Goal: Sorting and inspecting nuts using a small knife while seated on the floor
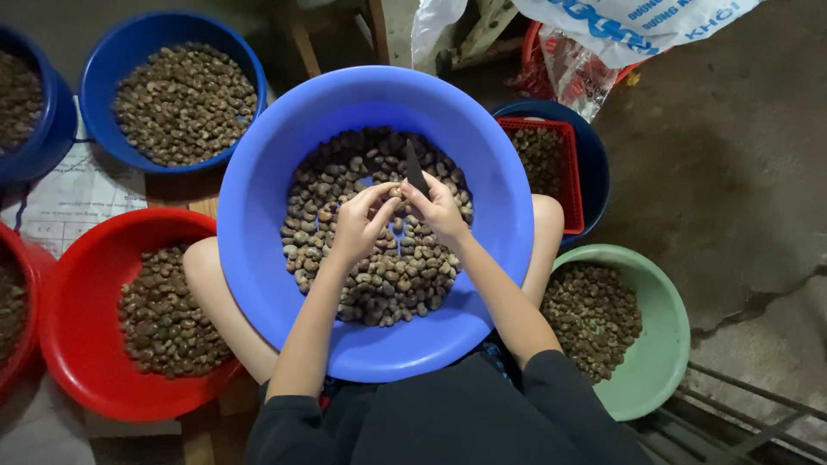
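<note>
Hands meet over a big blue basin (258,215) of brown nuts (379,275) (balanced on the person's lap): left hand (357,226) pinches one nut (395,192), right hand (441,207) grips a small dark knife (416,169). Beyond, another blue bowl (250,60) holds more.

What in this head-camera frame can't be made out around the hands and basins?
- Nut pinched in the left hand: mostly covered by fingertips, too small.
- Knife handle: hidden inside the right hand.
- Big blue basin bottom: buried under nuts.
- Dark blue bowl and red basin at the left: cut off by the frame edge.
- Red basket: partly behind the basin rim.
</note>
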